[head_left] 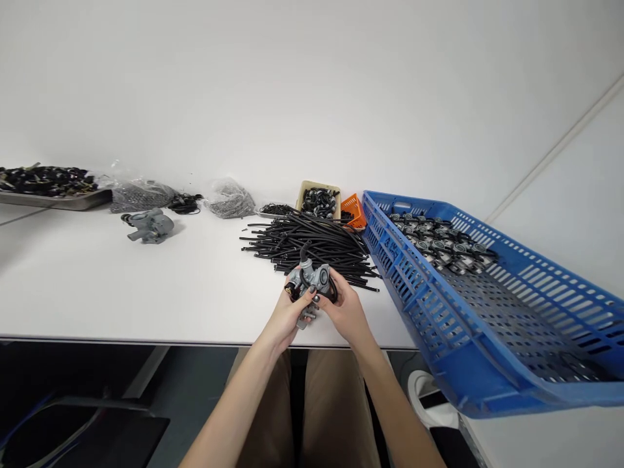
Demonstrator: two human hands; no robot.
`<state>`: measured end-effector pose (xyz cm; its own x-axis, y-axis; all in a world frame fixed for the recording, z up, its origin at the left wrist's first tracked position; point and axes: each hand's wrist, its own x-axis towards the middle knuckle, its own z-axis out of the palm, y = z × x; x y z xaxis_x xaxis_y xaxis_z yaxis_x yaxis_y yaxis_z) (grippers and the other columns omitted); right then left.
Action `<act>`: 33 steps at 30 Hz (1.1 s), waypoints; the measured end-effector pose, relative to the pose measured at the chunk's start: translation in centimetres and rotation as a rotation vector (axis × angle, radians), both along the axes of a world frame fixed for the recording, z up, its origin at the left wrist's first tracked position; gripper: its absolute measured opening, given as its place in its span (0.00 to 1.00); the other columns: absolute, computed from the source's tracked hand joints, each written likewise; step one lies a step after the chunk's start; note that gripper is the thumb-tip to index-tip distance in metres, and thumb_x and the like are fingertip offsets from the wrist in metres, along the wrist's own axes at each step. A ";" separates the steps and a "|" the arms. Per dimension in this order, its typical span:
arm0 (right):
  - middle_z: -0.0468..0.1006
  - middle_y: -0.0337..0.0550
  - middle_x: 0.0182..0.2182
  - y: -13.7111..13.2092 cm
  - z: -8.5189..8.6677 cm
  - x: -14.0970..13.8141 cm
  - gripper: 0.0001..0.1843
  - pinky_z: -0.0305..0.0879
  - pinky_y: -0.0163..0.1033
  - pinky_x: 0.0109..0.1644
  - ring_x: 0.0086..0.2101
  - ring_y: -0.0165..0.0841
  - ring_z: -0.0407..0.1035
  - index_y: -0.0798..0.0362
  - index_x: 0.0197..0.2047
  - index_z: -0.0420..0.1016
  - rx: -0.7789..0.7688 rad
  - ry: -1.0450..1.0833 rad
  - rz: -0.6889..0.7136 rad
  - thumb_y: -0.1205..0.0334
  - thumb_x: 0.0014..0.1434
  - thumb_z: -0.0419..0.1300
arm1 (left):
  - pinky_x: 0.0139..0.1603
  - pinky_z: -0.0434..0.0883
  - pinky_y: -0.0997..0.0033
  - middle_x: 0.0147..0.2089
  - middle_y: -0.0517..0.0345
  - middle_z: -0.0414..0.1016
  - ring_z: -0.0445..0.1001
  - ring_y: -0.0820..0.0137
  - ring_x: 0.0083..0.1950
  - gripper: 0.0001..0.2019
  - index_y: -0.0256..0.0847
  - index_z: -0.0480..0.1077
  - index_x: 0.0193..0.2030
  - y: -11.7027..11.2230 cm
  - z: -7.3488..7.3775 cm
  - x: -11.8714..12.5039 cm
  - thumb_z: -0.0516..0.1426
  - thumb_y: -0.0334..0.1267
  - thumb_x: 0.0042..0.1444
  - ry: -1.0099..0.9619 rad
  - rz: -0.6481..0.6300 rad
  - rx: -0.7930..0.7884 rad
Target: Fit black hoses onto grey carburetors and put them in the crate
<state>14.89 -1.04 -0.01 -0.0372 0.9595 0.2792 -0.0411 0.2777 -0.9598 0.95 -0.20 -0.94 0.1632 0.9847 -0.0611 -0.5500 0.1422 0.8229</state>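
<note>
Both my hands grip one small grey metal carburetor (pixel 312 278) with a short black hose on it, held just above the white table's front edge (pixel 146 341). My left hand (pixel 287 315) wraps its lower left side, fingers closed. My right hand (pixel 344 309) clasps its right side, fingers curled round it. Right behind the part lies a heap of black rubber hose pieces (pixel 312 244).
A tilted blue slotted crate (pixel 487 325) with several carburetors at its far end overhangs the table on the right. Behind the hoses stand a beige bin of clips (pixel 319 201) and an orange basket (pixel 353 209). At left: another grey carburetor (pixel 149 225), plastic bags, a metal tray (pixel 53 198).
</note>
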 end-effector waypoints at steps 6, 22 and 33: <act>0.83 0.50 0.51 1.4 -0.1 -0.3 0.31 0.67 0.56 0.64 0.55 0.49 0.75 0.51 0.52 0.78 -0.084 0.133 -0.042 0.49 0.45 0.74 | 0.18 0.63 0.81 0.45 0.51 0.78 0.69 0.78 0.25 0.36 0.39 0.70 0.52 0.2 -0.3 0.0 0.69 0.62 0.44 0.024 0.018 0.000; 0.81 0.45 0.53 -5.3 2.4 1.2 0.39 0.72 0.45 0.60 0.52 0.44 0.76 0.47 0.61 0.70 0.151 -0.321 -0.428 0.63 0.45 0.73 | 0.29 0.78 0.65 0.73 0.51 0.63 0.80 0.58 0.43 0.43 0.55 0.66 0.68 -0.4 0.4 -0.4 0.55 0.75 0.49 0.070 -0.100 -0.009; 0.81 0.51 0.51 -18.2 13.4 17.5 0.35 0.78 0.52 0.49 0.47 0.51 0.78 0.45 0.59 0.74 0.472 -0.840 -1.230 0.44 0.49 0.72 | 0.34 0.80 0.63 0.64 0.48 0.72 0.79 0.53 0.45 0.34 0.48 0.71 0.58 0.6 -0.7 -0.5 0.61 0.66 0.50 0.231 -0.176 -0.039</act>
<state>32.42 -19.22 13.41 0.3811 0.3508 0.8554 0.9122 0.0077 -0.4096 0.40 0.40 -1.68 0.3088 0.9386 -0.1538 -0.3124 0.2528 0.9157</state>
